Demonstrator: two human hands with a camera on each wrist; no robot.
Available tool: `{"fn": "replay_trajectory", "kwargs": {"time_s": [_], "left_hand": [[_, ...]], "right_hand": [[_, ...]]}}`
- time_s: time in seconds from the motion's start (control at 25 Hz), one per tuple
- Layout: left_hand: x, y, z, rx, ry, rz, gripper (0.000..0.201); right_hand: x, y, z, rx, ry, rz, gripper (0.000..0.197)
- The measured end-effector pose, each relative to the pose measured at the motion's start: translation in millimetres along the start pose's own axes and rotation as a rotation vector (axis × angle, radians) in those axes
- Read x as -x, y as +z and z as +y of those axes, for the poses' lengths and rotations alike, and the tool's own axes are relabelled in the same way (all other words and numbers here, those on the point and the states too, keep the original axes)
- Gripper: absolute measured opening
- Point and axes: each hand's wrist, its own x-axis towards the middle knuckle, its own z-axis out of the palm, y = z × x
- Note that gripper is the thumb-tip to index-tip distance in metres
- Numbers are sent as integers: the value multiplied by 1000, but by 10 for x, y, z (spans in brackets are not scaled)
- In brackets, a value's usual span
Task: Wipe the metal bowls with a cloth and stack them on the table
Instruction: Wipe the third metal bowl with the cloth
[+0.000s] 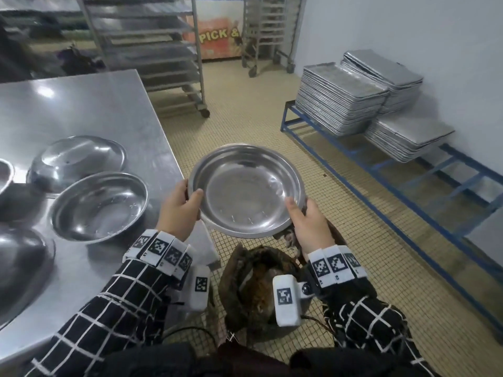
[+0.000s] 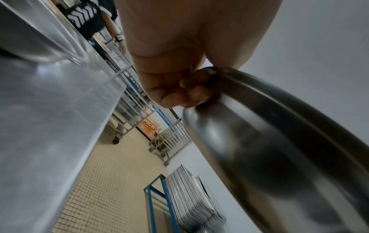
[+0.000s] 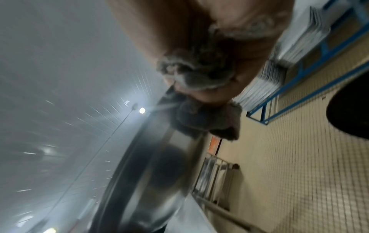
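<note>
Steel on steel is what the head view offers: a shallow metal bowl (image 1: 246, 190) held mouth-up in the air over the tiled floor, just off the near right corner of the steel table (image 1: 89, 104). The left hand (image 1: 178, 206) pinches the rim on the table side, thumb over the lip and fingers beneath; the right hand (image 1: 309, 224) clamps the opposite rim, thumb inside, with a grey cloth (image 1: 290, 238) bunched under its palm against the bowl's underside. The landing place lies to the left of both grips: an upright bowl (image 1: 99, 206) sits nearest the table edge, an upturned bowl (image 1: 77, 157) behind it, more steel at the far left. So the left hand is the nearer one to the table, and the carry, as I judge it, runs sideways to the left. From the left wrist, curled fingers (image 2: 187, 93) hook the rolled rim while the bowl's outer wall (image 2: 269, 149) sweeps away to the right, the table's sheet close on the other side. From the right wrist, blurred, the cloth (image 3: 207, 116) is wadded between the fingers and the bowl's flank (image 3: 159, 165); whether wiping is finished cannot be told.
</note>
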Motion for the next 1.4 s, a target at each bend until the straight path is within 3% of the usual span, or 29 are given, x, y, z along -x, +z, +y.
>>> {"fn": "replay_trajectory", "kwargs": {"time_s": [0.2,0.44,0.52,0.68,0.76,0.96,1.12,1.4], "left_hand": [[799,-613,-152,35,-47,243,14],[1583,-1549,-384,107,-148,504,16],[1819,-1891,-471,130,-178,600,19],[2182,-2615,-664,153,-220,701,19],[2370,-3070,-820,158,-251,759,17],[2798,-4343,-1359,106,-335,773,28],[2976,-5152,-1798,-6,-416,777,35],[2964,-5846,-2314,-127,-510,654,39]], "right_hand": [[295,396,103,-102,-61,-279,45],[667,1333,-49,1,-107,-554,57],[790,1747,-136,41,-148,-625,54],[1135,2554,-403,146,-254,-758,27],[1340,3086,-459,160,-249,-815,36],[1972,4496,-397,186,-218,-926,48],[2413,5356,-244,207,-190,-918,51],[2667,6148,-88,310,-123,-848,49]]}}
